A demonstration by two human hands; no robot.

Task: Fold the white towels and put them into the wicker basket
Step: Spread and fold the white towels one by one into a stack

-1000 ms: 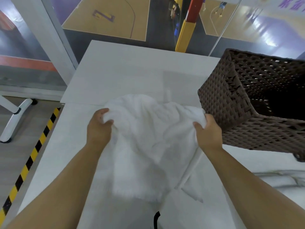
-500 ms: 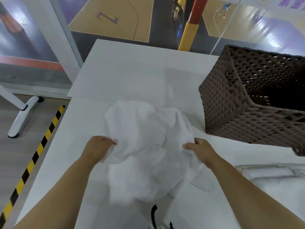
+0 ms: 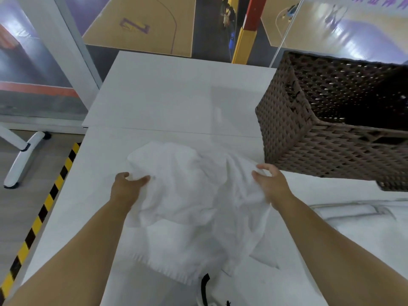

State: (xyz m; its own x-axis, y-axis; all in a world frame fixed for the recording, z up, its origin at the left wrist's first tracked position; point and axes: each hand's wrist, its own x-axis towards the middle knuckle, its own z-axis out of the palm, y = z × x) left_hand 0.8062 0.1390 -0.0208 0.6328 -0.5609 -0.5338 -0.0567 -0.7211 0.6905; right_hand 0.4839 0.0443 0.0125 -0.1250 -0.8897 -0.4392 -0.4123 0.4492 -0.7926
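A crumpled white towel [image 3: 194, 195] lies on the white table [image 3: 172, 96], near its front edge. The left hand [image 3: 127, 187] pinches the towel's left side. The right hand [image 3: 272, 184], blurred, seems to grip its right side with curled fingers. The wicker basket [image 3: 326, 149] stands toward the table's right edge, just beside the right hand.

The wicker basket [image 3: 313, 138] runs off the frame's right edge, its inside too dark to read. The right hand [image 3: 272, 184] is motion-blurred, its grip unclear. A black strap [image 3: 204, 288] is cut off at the bottom edge.
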